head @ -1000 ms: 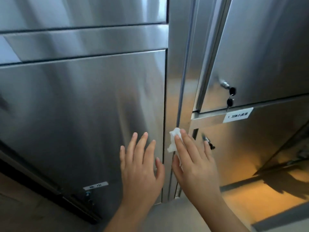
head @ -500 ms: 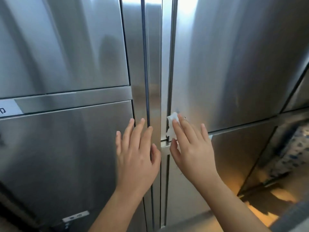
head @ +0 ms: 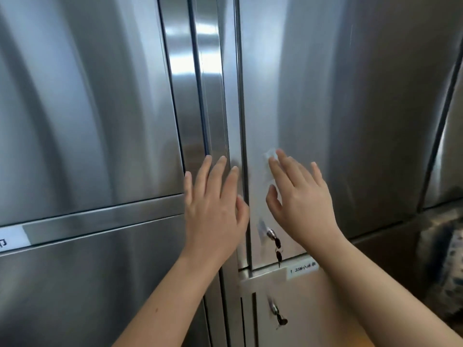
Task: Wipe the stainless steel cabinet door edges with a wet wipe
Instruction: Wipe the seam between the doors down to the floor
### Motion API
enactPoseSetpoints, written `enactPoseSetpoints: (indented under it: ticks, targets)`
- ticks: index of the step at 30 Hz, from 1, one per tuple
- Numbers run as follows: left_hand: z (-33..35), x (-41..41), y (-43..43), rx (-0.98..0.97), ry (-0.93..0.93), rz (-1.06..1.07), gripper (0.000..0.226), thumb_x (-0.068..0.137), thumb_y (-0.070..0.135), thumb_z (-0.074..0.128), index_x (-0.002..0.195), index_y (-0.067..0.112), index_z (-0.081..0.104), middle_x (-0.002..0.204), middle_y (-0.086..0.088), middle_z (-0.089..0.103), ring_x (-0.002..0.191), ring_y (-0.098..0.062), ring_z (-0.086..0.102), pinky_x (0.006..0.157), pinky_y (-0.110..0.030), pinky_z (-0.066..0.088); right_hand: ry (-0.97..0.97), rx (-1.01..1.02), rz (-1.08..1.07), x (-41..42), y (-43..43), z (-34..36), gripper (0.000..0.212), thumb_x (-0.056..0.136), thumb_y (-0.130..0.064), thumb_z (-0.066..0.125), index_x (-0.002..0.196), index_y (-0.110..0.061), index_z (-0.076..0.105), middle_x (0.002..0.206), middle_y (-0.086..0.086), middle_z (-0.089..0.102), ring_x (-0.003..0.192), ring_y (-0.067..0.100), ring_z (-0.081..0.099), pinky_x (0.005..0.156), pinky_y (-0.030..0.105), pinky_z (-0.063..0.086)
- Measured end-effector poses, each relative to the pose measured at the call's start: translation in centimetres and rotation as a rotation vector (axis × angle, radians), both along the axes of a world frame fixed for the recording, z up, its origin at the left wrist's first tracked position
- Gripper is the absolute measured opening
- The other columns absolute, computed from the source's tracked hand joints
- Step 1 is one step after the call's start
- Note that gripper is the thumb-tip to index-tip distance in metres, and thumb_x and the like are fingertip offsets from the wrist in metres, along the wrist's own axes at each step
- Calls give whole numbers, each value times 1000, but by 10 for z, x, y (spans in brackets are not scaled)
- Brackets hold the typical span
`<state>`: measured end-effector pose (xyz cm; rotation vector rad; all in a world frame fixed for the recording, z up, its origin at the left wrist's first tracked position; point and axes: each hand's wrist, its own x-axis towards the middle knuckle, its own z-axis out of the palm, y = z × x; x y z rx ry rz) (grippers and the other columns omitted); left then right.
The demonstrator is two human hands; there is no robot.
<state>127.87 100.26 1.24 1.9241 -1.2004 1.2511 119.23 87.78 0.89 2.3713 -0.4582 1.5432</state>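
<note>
the right hand (head: pixel 303 201) lies flat against the upper right cabinet door (head: pixel 363 96), fingers straight and slightly spread. it presses a white wet wipe (head: pixel 267 154) onto the steel. the wipe sits under the fingertips, just beside the door's left edge, and only its top and left side show past the fingers. the left hand (head: pixel 213 209) is also wide and flat, holding nothing, with its fingers pointing up on the upright steel strip (head: pixel 210 71) between the left and right doors and its thumb near the right door's edge. below the right hand, a lock (head: pixel 270 232) with dark keys (head: pixel 277 249) hanging from it is set in the same door near its lower left corner. a white label (head: pixel 303 267) is stuck on the rail under that door, its print too blurred to read. a second lock (head: pixel 276 313) shows on the lower right door.
</note>
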Motion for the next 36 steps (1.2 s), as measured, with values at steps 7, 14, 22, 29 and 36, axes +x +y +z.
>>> enactPoseSetpoints:
  ticks: [7,14,22,29,36]
  targets:
    - [61,47,-38,-86,-129,-38,45,79,21,39,114,4,62,128,-18,55,127,-36,44,105,-55,20,-71,-123,-15,48,-28,55,42,74,-6,64,114,5,63,120,22,61,98,34,65,84,55,48]
    - [135,96,-58,-200,-258,-33,47,80,20,38,117,3,60,131,-20,52,128,-38,42,106,-52,18,-173,-205,-9,93,-45,127,42,75,-4,63,115,4,62,123,21,59,100,33,64,86,53,47]
    - [173,101,-70,-184,-312,51,55,83,27,30,128,6,54,141,-15,45,135,-33,34,106,-54,24,-250,-161,83,113,-55,167,46,80,-9,59,124,4,56,134,22,50,117,36,55,86,48,46]
    - [210,117,-78,-62,-327,166,58,93,33,24,148,16,20,156,-6,12,144,-24,4,112,-49,4,-117,-119,98,132,-77,196,62,94,-25,46,148,-12,20,156,11,10,144,30,8,110,47,14]
    - [248,127,-78,-63,-373,250,60,94,39,5,150,18,6,158,-1,-1,144,-17,-7,112,-46,-4,-97,-219,-18,145,-87,284,65,97,-36,35,150,-12,5,156,11,-12,144,30,-7,110,46,8]
